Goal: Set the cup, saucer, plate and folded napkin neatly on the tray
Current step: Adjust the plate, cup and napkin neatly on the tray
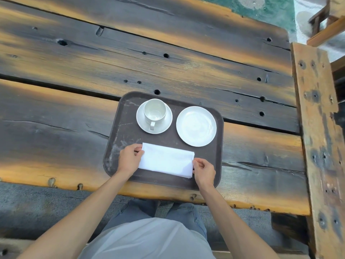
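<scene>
A broad table [130,58] of dark, weathered planks with orange streaks fills most of the view, pitted with knots and holes. On its right, a rough wooden beam [315,128] runs from far to near.

Near the table's near edge sits a dark brown tray [119,131] with rounded corners, its surface scuffed with pale marks on the left side. All 4 task pieces are on it.

On the tray's near half lies the white folded napkin [166,160], a long rectangle slightly tilted, its right end nearer than its left. In the far right part of the tray rests the white plate [196,126], bare and glossy. Just to its left, apart from it, is the white saucer [162,126], and the white cup [155,109] stands upright on it, its handle pointing toward the near side.

The left hand [129,159] is at the napkin's left end, with fingers [138,146] curled narrowly and pinching the far left corner. The right hand [204,171] is at the napkin's right end, its fingers likewise drawn in and nipping the cloth's edge. Both bare forearms reach in from the near side, above grey-blue trousers [186,212] and a pale shirt [149,240].
</scene>
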